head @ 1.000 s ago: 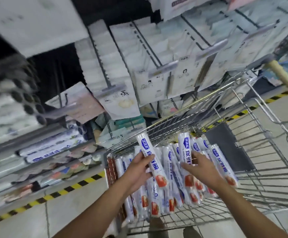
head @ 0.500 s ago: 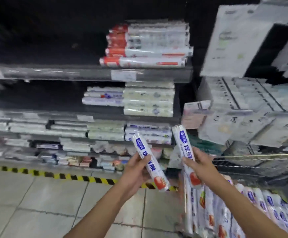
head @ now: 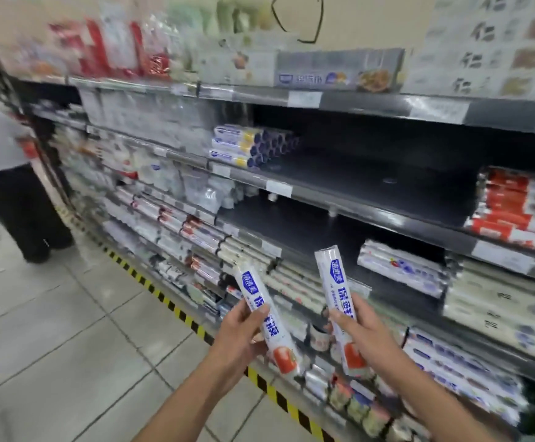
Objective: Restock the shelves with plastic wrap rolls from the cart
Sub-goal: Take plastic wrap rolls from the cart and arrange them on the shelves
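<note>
I hold one white plastic wrap roll with a blue label and a red picture in each hand. My left hand (head: 240, 333) grips the left roll (head: 256, 295) near its middle, tilted up and to the left. The right roll (head: 334, 282) stands nearly upright in my right hand (head: 360, 333). Both rolls are in front of the shelving (head: 339, 205), whose middle shelves show dark bare stretches. The cart is out of view.
A small stack of blue-and-yellow rolls (head: 247, 145) lies on an upper shelf, red-and-white boxes (head: 514, 205) at the right. Lower shelves hold many rolls. A black-and-yellow strip (head: 164, 301) runs along the floor below the shelves. A person (head: 7, 173) stands at the far left.
The view has swung from the cart to the shelving and come closer. Both hands lifted a roll out of the cart and now hold them up before the shelves.
</note>
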